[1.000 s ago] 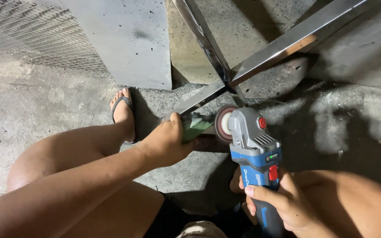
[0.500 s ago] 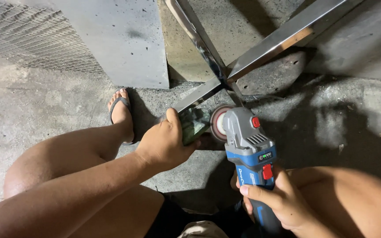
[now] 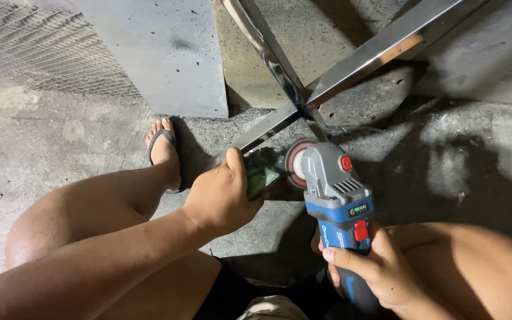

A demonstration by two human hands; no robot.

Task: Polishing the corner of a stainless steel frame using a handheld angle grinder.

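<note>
Your right hand is wrapped around the rear body of a blue and grey angle grinder, fingers curled over the top with the index finger lying just near of the red switch. The tool points away from you, low over the concrete floor, in the near right half of the scene between your knees. Its disc (reddish at the centre, pale at the rim) stands roughly upright at the left of the grey head, just beside the near end of a polished metal bar.

Your left hand is closed on the green side handle at the left of the grinder head, thumb up along it, knuckles facing you. The handle is partly hidden by your fingers.

The bar belongs to a crossed metal frame: shiny flat bars meet at a joint just beyond the disc, one arm running far left, one far right, one coming near left towards your hand. I cannot tell whether the disc touches the bar.

Your left foot, in a dark sandal, rests on the floor left of the frame. A grey panel stands behind it, with wire mesh at the far left.
</note>
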